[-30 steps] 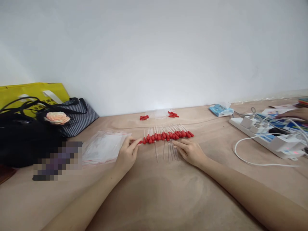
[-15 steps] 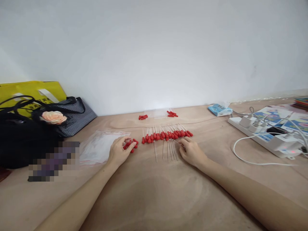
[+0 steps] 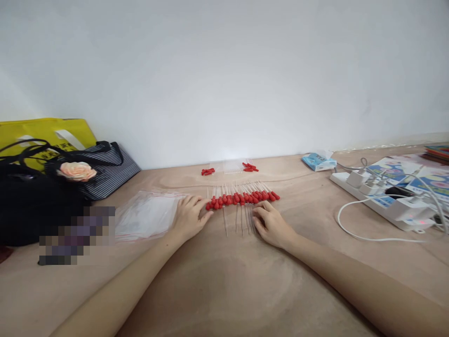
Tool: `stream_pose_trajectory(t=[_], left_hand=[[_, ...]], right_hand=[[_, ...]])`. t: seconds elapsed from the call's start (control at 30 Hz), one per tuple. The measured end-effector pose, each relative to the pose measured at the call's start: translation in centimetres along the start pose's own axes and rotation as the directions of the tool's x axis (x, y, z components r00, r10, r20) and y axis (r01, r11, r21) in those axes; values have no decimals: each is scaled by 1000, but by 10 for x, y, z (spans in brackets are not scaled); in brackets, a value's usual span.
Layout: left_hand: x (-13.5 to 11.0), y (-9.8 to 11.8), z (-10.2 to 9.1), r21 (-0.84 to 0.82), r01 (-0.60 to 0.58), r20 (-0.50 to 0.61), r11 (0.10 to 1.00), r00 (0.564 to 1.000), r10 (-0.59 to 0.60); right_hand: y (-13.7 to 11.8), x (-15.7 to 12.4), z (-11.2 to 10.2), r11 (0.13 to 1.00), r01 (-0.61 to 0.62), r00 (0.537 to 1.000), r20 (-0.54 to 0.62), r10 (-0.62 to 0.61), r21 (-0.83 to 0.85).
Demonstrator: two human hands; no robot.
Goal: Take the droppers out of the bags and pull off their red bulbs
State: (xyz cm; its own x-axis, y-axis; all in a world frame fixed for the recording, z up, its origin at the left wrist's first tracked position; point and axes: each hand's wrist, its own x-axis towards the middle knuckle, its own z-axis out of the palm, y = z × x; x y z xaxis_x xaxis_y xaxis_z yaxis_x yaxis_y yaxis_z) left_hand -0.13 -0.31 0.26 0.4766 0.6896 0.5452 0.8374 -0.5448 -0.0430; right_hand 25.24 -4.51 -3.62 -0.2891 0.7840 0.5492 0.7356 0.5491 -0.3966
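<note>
A row of glass droppers with red rubber bulbs (image 3: pixel 242 198) lies across the tan table (image 3: pixel 224 285). My left hand (image 3: pixel 190 216) lies flat with its fingertips against the left end of that row. A few bare glass tubes (image 3: pixel 241 220) lie just in front of the row. My right hand (image 3: pixel 271 225) rests on the table with its curled fingertips touching those tubes. I see nothing gripped in either hand. The loose red bulbs seen earlier by the left hand are out of sight.
Clear plastic bags (image 3: pixel 147 214) lie left of my left hand. Dark, striped and yellow bags (image 3: pixel 52 182) stand at the far left. Small piles of red bulbs (image 3: pixel 208 171) and more tubes (image 3: pixel 231 164) sit near the wall. A power strip (image 3: pixel 389 201) with cables and a tissue pack (image 3: pixel 318 161) are on the right.
My left hand drew back left over a few loose red bulbs, then slid right again to the row's end; the bulbs no longer show. My right hand stayed on the bare tubes.
</note>
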Motion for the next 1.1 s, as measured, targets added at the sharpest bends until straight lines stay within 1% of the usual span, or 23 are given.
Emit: stream_pose_trajectory(t=[0.17, 0.27, 0.43, 0.63, 0.73, 0.83, 0.9, 0.97, 1.0, 1.07, 1.1], left_hand=[[13, 5, 11, -21, -108, 23, 994, 994, 109], [15, 6, 17, -78, -139, 11, 987, 990, 140], [11, 5, 26, -164, -151, -51, 975, 988, 144], [11, 6, 30, -128, -132, -143, 983, 983, 113], [12, 6, 26, -139, -128, -237, 982, 967, 93], [9, 9, 18, -226, -135, -322, 965, 945, 57], [3, 12, 11, -282, -117, -348, 952, 938, 12], [-5, 17, 4, -327, -114, -350, 938, 937, -9], [-9, 20, 1, -352, -130, -340, 927, 941, 3], [-17, 25, -2, -411, -193, -294, 891, 953, 71], [-21, 28, -3, -443, -231, -265, 867, 957, 119]], right_hand=[[0, -1, 0, 1000, -16, 1000, 22, 16, 2], [0, -1, -1, 1000, -18, 999, 31, 18, 2], [-2, -2, -2, 999, -34, 999, 39, 35, -6], [-3, -2, -2, 999, -30, 999, 24, 30, -18], [0, -2, -1, 1000, -11, 1000, -6, 11, -16], [5, -2, -1, 1000, -1, 999, -49, 0, -21], [9, 0, -2, 999, 17, 994, -103, -21, -33], [11, 1, -4, 997, 32, 984, -173, -43, -65], [11, 2, -5, 995, 34, 977, -207, -52, -90], [10, 3, -9, 988, 48, 967, -243, -83, -145], [9, 3, -11, 982, 70, 965, -237, -110, -173]])
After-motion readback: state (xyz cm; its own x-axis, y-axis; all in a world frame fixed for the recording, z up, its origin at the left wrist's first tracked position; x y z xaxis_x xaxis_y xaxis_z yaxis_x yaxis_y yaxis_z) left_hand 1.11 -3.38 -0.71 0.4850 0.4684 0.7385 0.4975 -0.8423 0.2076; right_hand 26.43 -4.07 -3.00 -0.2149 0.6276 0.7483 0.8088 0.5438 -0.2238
